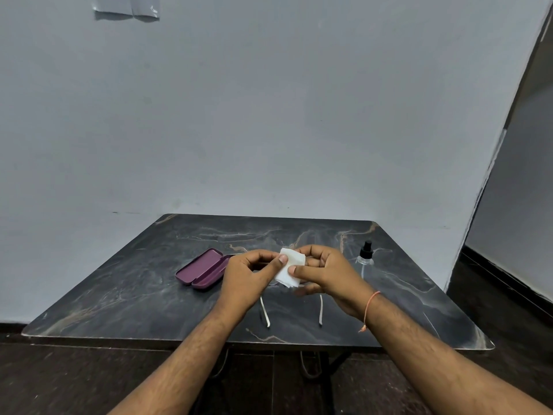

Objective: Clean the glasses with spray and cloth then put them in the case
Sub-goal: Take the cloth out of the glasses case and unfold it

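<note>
wiping seems under way: the left hand [250, 275] and right hand [324, 272] both pinch a folded white cloth [289, 267] over the glasses [265, 313], held just above the table [119, 295], temple arms pointing toward the person. the lenses are hidden. the glasses look light and fragile, best held by the rim. the open purple case [201, 271] lies left, the spray bottle [365, 255] right.

White cloth [291, 268] covers glasses [265, 314], apparently; purple case [203, 270] open.
</note>
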### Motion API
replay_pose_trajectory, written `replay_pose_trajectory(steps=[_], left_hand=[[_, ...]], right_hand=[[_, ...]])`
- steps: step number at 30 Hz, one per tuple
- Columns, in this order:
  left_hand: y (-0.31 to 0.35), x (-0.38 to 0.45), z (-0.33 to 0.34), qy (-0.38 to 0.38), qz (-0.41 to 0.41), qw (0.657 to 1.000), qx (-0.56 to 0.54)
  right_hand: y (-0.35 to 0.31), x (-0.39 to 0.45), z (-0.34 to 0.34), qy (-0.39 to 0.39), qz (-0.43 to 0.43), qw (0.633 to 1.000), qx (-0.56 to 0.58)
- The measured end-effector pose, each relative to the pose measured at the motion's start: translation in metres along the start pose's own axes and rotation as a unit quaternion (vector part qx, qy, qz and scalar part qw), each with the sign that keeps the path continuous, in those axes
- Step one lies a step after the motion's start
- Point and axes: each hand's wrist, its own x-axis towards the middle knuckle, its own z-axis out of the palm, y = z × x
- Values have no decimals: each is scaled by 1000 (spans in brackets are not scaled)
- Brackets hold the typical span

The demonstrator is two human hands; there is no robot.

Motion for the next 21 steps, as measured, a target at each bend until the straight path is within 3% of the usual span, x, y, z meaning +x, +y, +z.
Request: replay_pose_trajectory(steps=[11,17,21], left_hand=[[-12,-5,3,21,-9,1000,8],[-20,-9,-5,32,35,998,31],[-32,-3,-21,15,70,993,92]], right_hand=[[11,-6,5,12,48,995,89],[20,-3,18,7,104,981,166],[29,4,27,46,129,973,188]])
